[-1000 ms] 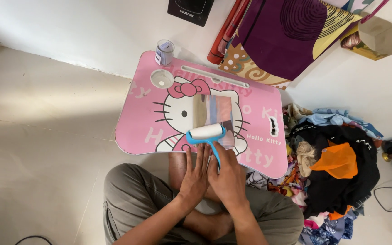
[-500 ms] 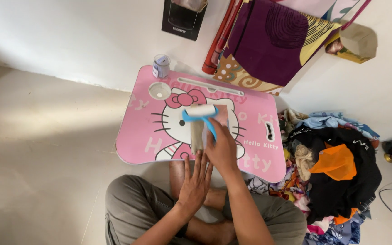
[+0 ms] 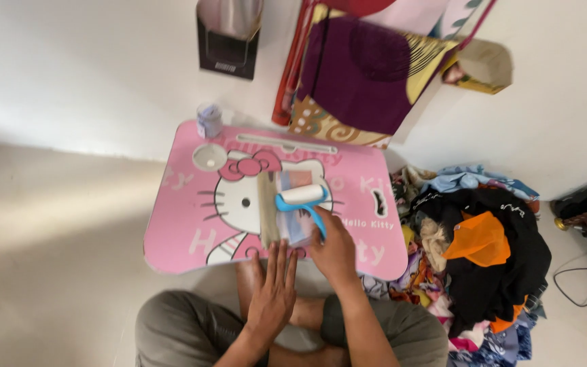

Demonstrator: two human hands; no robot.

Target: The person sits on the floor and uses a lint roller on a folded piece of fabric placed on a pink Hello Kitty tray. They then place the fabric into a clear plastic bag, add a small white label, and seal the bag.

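A small pink lap table (image 3: 185, 224) with a cartoon cat print stands on the floor in front of my crossed legs. On its middle lies a folded piece of cloth (image 3: 283, 214) in beige and pale colours. My right hand (image 3: 334, 251) grips the blue handle of a lint roller (image 3: 304, 197), whose white roll rests across the cloth. My left hand (image 3: 273, 289) lies flat with fingers spread, fingertips pressing the near edge of the cloth at the table's front rim.
A heap of mixed clothes (image 3: 484, 251) lies right of the table. A small jar (image 3: 208, 120) stands at the table's far left corner. Folded fabrics (image 3: 368, 75), a cardboard box (image 3: 484, 64) and a dark box (image 3: 229, 41) line the wall. Cables (image 3: 579, 285) trail far right.
The roller went up the cloth away from me, then came back toward me to the cloth's middle. My left hand stayed flat at the near edge.
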